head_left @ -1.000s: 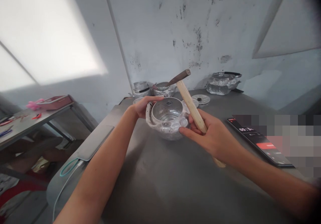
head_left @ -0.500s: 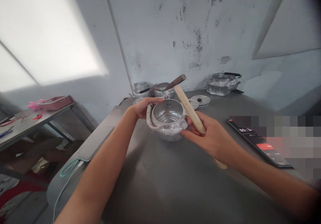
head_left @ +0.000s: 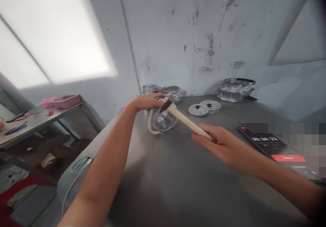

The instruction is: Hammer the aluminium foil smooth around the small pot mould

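Observation:
A shiny silver metal pot [head_left: 165, 120] lies tipped on the grey table, its round mouth facing toward me. A pale wrapped handle curves along its left side. My left hand [head_left: 145, 102] grips the pot from above and behind; some of its fingers are hidden. In my right hand [head_left: 216, 138] is a hammer [head_left: 187, 120], held by its light wooden handle. The dark hammer head is right at the pot's upper rim, in front of its mouth. Whether head and metal touch, I cannot tell.
Two round lids [head_left: 198, 110] with black knobs lie behind. More metal pots [head_left: 230, 93] stand along the wall. A phone [head_left: 275, 149] showing a timer is at the right. On the left, a side table holds a pink basket [head_left: 67, 101] and pliers [head_left: 15, 128].
The pot has gone from upright to tipped, its mouth now turned toward me. My right hand has moved away from its side, and the hammer head has come down to the rim.

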### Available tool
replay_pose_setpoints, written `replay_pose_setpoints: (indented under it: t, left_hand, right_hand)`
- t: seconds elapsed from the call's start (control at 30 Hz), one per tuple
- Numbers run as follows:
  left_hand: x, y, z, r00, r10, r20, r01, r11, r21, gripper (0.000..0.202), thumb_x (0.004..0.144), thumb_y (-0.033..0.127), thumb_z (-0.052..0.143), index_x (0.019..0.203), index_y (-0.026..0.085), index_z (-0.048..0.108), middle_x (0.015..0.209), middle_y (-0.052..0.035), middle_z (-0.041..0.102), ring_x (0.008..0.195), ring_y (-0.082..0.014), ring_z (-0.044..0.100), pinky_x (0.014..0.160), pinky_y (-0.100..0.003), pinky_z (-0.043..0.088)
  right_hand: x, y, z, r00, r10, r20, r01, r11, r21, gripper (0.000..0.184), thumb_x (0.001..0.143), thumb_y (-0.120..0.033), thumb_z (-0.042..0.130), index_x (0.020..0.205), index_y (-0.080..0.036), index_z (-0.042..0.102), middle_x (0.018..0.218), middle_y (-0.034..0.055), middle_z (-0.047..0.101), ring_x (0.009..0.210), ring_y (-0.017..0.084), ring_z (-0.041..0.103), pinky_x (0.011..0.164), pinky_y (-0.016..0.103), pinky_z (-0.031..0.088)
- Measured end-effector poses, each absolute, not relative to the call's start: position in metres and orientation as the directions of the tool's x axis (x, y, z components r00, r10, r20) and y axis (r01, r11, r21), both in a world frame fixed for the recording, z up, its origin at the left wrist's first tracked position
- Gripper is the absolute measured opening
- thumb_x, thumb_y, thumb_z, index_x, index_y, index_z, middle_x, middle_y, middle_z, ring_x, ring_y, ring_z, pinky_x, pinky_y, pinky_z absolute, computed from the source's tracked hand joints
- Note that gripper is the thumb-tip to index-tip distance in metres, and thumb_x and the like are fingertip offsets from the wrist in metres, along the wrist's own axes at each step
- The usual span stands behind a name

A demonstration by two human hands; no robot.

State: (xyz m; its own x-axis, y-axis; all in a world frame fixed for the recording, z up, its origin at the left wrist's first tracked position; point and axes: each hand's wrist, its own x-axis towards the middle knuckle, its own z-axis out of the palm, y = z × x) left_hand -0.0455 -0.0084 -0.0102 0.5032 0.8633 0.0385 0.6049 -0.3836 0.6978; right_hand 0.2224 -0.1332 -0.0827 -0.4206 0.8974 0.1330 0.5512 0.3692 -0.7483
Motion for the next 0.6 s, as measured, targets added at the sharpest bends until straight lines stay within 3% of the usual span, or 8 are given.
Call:
replay_pose_setpoints:
  t: [0.1, 0.2, 0.3, 0.43, 0.53, 0.6]
  left_hand:
    - [-0.05, -0.01, -0.003, 0.501, 0.865, -0.039, 0.8, -0.446, 0.402, 0.087, 0.07, 0.049, 0.074, 0.148, 0.028, 0.043, 0.154, -0.0088, 0.039, 0.132, -0.038, 0.04, 0.106, -0.043, 0.037]
    - [-0.052, -0.011, 0.0, 0.511, 0.843, -0.167, 0.846, -0.458, 0.274, 0.101, 0.067, 0.055, 0.073, 0.154, 0.034, 0.028, 0.158, -0.0071, 0.03, 0.133, -0.0383, 0.039, 0.104, -0.044, 0.039]
    - [-0.053, -0.015, 0.005, 0.505, 0.83, -0.236, 0.859, -0.458, 0.227, 0.105, 0.066, 0.059, 0.072, 0.155, 0.039, 0.02, 0.157, -0.0061, 0.03, 0.131, -0.0382, 0.042, 0.101, -0.044, 0.042]
    - [-0.047, -0.027, 0.013, 0.546, 0.791, -0.277, 0.836, -0.488, 0.251, 0.1, 0.068, 0.059, 0.067, 0.154, 0.039, 0.021, 0.142, -0.0054, 0.05, 0.117, -0.0356, 0.055, 0.091, -0.041, 0.047]
    - [-0.033, -0.037, 0.016, 0.621, 0.744, -0.246, 0.782, -0.568, 0.256, 0.101, 0.065, 0.057, 0.069, 0.153, 0.039, 0.024, 0.152, -0.0034, 0.039, 0.125, -0.0371, 0.048, 0.095, -0.042, 0.045]
    - [-0.021, -0.045, 0.017, 0.681, 0.697, -0.226, 0.732, -0.635, 0.247, 0.103, 0.063, 0.055, 0.07, 0.153, 0.039, 0.025, 0.159, -0.0016, 0.028, 0.135, -0.0381, 0.038, 0.101, -0.043, 0.042]
  right_hand:
    - [0.23, -0.129, -0.087, -0.475, 0.877, 0.068, 0.639, 0.397, -0.659, 0.037, 0.097, -0.049, 0.044, 0.072, -0.022, 0.041, 0.066, -0.0048, 0.037, 0.058, 0.012, 0.034, 0.051, 0.027, 0.027]
    - [0.236, -0.12, -0.096, -0.506, 0.862, -0.013, 0.691, 0.396, -0.605, 0.036, 0.096, -0.05, 0.044, 0.073, -0.022, 0.045, 0.067, -0.0033, 0.047, 0.061, 0.013, 0.041, 0.054, 0.027, 0.03]
    - [0.238, -0.115, -0.103, -0.492, 0.87, -0.031, 0.736, 0.397, -0.548, 0.038, 0.097, -0.052, 0.04, 0.074, -0.022, 0.046, 0.069, -0.0018, 0.053, 0.062, 0.014, 0.046, 0.056, 0.028, 0.033]
    - [0.235, -0.118, -0.105, -0.479, 0.874, -0.081, 0.745, 0.356, -0.565, 0.04, 0.098, -0.054, 0.037, 0.079, -0.022, 0.051, 0.075, 0.0014, 0.061, 0.067, 0.017, 0.052, 0.059, 0.03, 0.037]
    - [0.229, -0.125, -0.104, -0.475, 0.872, -0.118, 0.699, 0.293, -0.652, 0.042, 0.098, -0.055, 0.037, 0.086, -0.021, 0.057, 0.083, 0.0041, 0.064, 0.075, 0.019, 0.058, 0.066, 0.031, 0.043]
    - [0.225, -0.131, -0.104, -0.462, 0.864, -0.198, 0.67, 0.194, -0.717, 0.043, 0.098, -0.056, 0.036, 0.088, -0.021, 0.058, 0.079, 0.0027, 0.06, 0.068, 0.017, 0.058, 0.061, 0.03, 0.046]
